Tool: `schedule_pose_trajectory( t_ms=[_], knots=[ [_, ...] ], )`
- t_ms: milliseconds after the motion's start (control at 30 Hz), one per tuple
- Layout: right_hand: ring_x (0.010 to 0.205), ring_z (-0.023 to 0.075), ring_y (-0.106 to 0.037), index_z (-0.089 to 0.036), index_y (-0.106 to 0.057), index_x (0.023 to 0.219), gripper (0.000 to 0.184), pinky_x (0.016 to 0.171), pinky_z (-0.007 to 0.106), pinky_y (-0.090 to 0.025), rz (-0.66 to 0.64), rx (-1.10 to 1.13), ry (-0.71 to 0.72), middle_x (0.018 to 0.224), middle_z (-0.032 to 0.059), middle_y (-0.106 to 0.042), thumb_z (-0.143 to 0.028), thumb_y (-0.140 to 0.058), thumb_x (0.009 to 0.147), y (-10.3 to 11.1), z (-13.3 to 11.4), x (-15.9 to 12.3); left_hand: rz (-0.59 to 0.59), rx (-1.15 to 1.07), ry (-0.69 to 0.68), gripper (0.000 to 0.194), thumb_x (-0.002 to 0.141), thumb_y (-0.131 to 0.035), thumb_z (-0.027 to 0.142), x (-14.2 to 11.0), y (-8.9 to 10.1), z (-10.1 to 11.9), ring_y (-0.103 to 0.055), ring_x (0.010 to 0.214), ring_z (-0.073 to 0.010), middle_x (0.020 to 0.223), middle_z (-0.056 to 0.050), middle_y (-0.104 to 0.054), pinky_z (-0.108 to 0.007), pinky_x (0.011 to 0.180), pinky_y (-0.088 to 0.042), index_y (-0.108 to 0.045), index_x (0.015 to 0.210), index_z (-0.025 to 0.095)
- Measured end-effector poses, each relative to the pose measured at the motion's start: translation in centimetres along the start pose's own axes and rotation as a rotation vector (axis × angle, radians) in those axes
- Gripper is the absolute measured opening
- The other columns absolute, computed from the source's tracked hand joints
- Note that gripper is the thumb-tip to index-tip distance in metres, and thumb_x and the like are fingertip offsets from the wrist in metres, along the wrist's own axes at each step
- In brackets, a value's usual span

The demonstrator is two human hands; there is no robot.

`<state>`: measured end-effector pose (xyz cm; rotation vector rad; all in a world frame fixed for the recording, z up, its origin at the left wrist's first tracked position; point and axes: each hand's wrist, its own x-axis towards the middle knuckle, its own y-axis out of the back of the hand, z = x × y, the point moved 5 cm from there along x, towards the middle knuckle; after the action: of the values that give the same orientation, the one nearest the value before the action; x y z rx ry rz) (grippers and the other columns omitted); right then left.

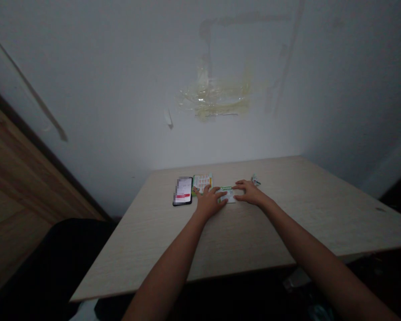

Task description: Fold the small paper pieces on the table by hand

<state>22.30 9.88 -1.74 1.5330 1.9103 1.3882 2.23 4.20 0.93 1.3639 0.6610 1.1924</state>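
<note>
A small white card or sheet with a green printed top edge lies flat on the table between my two hands. My left hand rests with its fingers spread, some of them on the left side of the card. At the card's right edge is my right hand, its thumb and fingers apart and the tips touching or close to it. Behind my left hand lies a green-and-white printed box or booklet, partly covered by the fingers. A phone with a lit screen lies to its left.
A small crumpled bit with coloured marks lies just beyond my right hand. The pale wooden table meets a grey wall bearing old clear tape. A wooden door or panel stands on the left, with a dark object below it.
</note>
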Motion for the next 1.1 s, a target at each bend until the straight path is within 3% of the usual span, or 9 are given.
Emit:
schedule_pose_trajectory(
  t_ms=[500, 633, 833, 1100],
  knots=[
    [0.134, 0.0322, -0.044, -0.025, -0.064, 0.128, 0.070, 0.113, 0.050, -0.034, -0.090, 0.043, 0.060, 0.144, 0.0146, -0.048, -0.051, -0.081, 0.066, -0.2, 0.6, -0.6, 0.005, 0.003, -0.005, 0.037, 0.090, -0.051, 0.059, 0.0, -0.1, -0.1, -0.033, 0.138, -0.0374, 0.142, 0.004, -0.056, -0.082, 0.106, 0.000, -0.061, 0.125, 0.051],
    [0.131, 0.0299, -0.047, -0.025, -0.068, 0.122, 0.059, 0.113, 0.049, -0.034, -0.052, 0.091, 0.085, 0.141, 0.0135, -0.051, -0.047, -0.081, 0.068, 0.0, 0.7, -0.7, 0.002, -0.005, 0.002, 0.038, 0.090, -0.051, 0.059, 0.0, -0.1, -0.1, -0.032, 0.138, -0.0377, 0.142, 0.004, -0.056, -0.081, 0.106, 0.003, -0.060, 0.126, 0.051],
    [0.122, 0.0263, -0.055, -0.027, -0.078, 0.096, 0.020, 0.110, 0.048, -0.037, 0.006, 0.195, 0.136, 0.129, 0.0096, -0.062, -0.038, -0.069, 0.082, 0.4, 0.5, -0.6, -0.007, -0.007, 0.007, 0.038, 0.090, -0.050, 0.059, 0.1, -0.2, -0.1, -0.032, 0.138, -0.0373, 0.142, 0.005, -0.055, -0.081, 0.106, 0.002, -0.060, 0.125, 0.052],
    [0.116, 0.0270, -0.059, -0.025, -0.079, 0.085, 0.018, 0.107, 0.048, -0.040, 0.011, 0.234, 0.135, 0.124, 0.0097, -0.066, -0.039, -0.070, 0.081, 0.7, -0.3, -0.8, 0.015, -0.007, -0.011, 0.037, 0.090, -0.050, 0.061, 0.1, -0.1, -0.1, -0.034, 0.138, -0.0369, 0.141, 0.005, -0.057, -0.083, 0.104, 0.001, -0.061, 0.124, 0.051]
  ],
)
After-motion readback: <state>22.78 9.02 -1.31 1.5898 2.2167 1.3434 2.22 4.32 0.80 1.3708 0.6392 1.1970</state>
